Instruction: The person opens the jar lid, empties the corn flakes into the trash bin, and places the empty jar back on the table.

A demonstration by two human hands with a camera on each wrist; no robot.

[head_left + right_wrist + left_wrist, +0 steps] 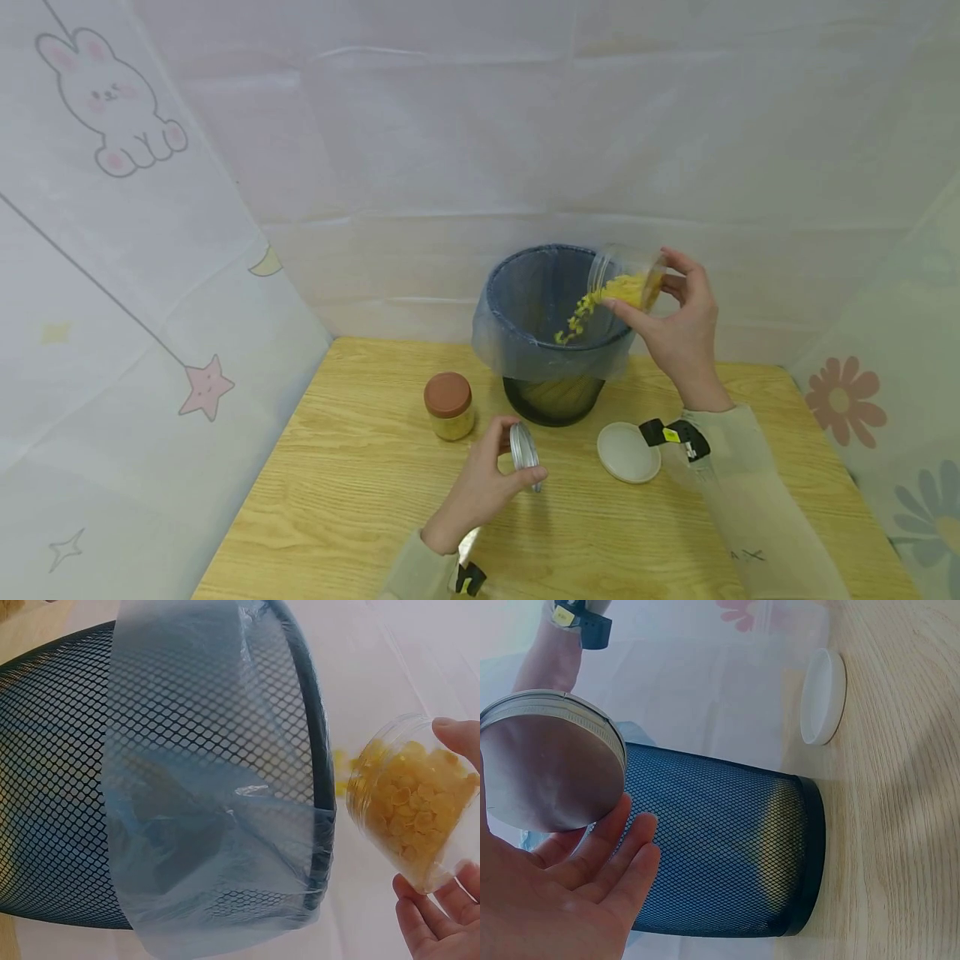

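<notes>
In my right hand (686, 321) I grip a clear jar (409, 799), tilted with its mouth over a mesh trash bin (712, 840). Small yellow pieces (577, 319) spill from the jar's mouth into the bin, and more still lie inside the jar. A blue plastic liner (210, 780) is folded over the bin's rim. My left hand (483, 483) pinches a round silver lid (524, 450) by its edge, held on its side in front of the bin; the left wrist view shows its smooth metal face.
A jar with a brown lid (448, 406) stands on the wooden table (352, 433) left of the bin. A white round lid (628, 452) lies to the bin's right, near my right wrist. Behind the table hangs a pale cloth backdrop (420, 167), with printed side panels.
</notes>
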